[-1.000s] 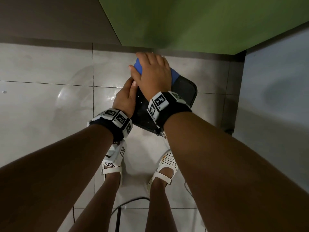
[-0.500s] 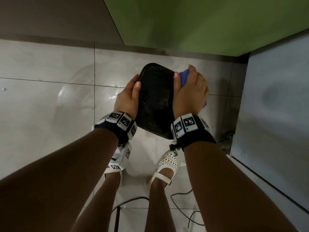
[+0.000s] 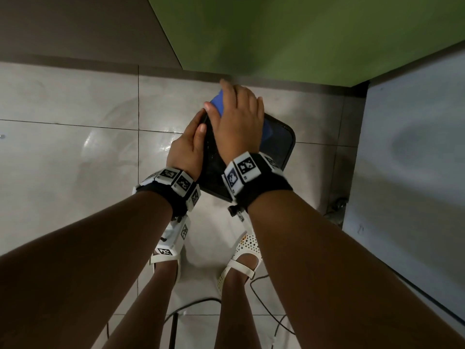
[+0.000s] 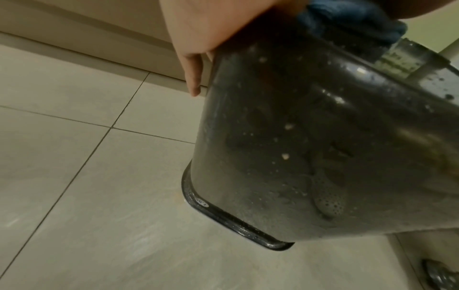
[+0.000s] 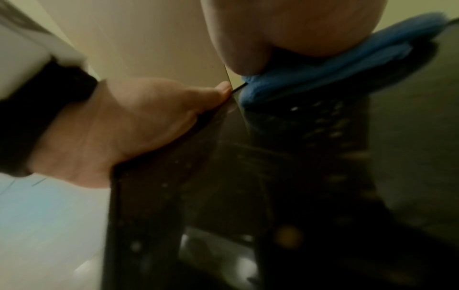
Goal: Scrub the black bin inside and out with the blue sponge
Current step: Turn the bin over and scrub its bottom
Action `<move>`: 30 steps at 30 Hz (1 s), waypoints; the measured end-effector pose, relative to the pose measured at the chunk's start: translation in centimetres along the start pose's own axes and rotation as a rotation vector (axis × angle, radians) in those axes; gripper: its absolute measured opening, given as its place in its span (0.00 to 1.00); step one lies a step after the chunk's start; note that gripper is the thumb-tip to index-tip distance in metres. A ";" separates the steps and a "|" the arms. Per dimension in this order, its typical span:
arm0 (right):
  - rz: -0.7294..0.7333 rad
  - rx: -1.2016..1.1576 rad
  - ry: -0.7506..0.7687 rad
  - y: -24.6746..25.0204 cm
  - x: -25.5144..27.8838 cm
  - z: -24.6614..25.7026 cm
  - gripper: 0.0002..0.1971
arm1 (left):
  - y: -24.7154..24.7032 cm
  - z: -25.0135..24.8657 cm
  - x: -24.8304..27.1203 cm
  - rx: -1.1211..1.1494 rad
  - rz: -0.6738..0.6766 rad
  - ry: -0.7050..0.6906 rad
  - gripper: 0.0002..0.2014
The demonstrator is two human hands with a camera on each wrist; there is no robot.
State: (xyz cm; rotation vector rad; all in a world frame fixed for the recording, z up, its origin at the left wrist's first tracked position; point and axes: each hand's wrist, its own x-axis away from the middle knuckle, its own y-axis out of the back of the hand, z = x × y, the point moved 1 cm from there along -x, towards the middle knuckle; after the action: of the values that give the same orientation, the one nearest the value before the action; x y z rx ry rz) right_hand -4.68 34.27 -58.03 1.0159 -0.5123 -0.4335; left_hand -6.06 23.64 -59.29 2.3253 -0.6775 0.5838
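Note:
The black bin (image 3: 279, 144) is held off the tiled floor, tilted, with a flat face turned up at me. My left hand (image 3: 188, 147) grips its left edge, thumb on top. My right hand (image 3: 239, 122) covers the blue sponge (image 3: 218, 103) and presses it on the bin's far left corner, thumb at the sponge's side. In the left wrist view the wet, speckled bin (image 4: 310, 147) has its rim low near the floor and the sponge (image 4: 347, 21) at its top. The right wrist view is blurred, with the sponge (image 5: 323, 72) squashed on the bin (image 5: 248, 176).
A green wall (image 3: 302, 34) stands just beyond the bin and a pale grey panel (image 3: 415, 159) runs along the right. My feet in white sandals (image 3: 241, 263) are below the bin, with cables (image 3: 266, 298) on the floor. A floor drain (image 3: 338, 202) sits at the right.
My right hand has slid the sponge from the bin's right edge over to its far left corner, as it was a second ago. The left hand keeps its grip on the bin.

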 end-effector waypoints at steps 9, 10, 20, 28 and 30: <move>-0.168 -0.064 -0.575 1.3 3.0 -4.9 0.29 | -0.1 -0.3 0.2 -0.006 -0.017 -0.003 0.20; -0.221 -0.094 -0.605 1.2 2.9 -4.9 0.28 | -0.2 -0.3 0.2 -0.018 -0.020 -0.007 0.20; -0.193 -0.107 -0.004 2.2 -0.9 -4.7 0.19 | 0.8 0.7 1.3 -0.027 -0.019 0.040 0.27; -0.059 0.035 0.293 1.0 -1.3 -2.6 0.22 | 0.4 -2.8 -1.8 -0.367 0.203 -0.112 0.22; -0.063 0.049 0.177 0.5 -1.2 -1.8 0.21 | 0.2 -2.8 -1.5 -0.339 0.164 -0.114 0.21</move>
State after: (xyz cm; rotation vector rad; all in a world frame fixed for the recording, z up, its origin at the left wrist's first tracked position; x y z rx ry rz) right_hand -4.58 36.44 -58.57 1.1086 -0.3343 -0.3846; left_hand -8.00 25.88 -58.03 2.0093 -0.9483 0.3753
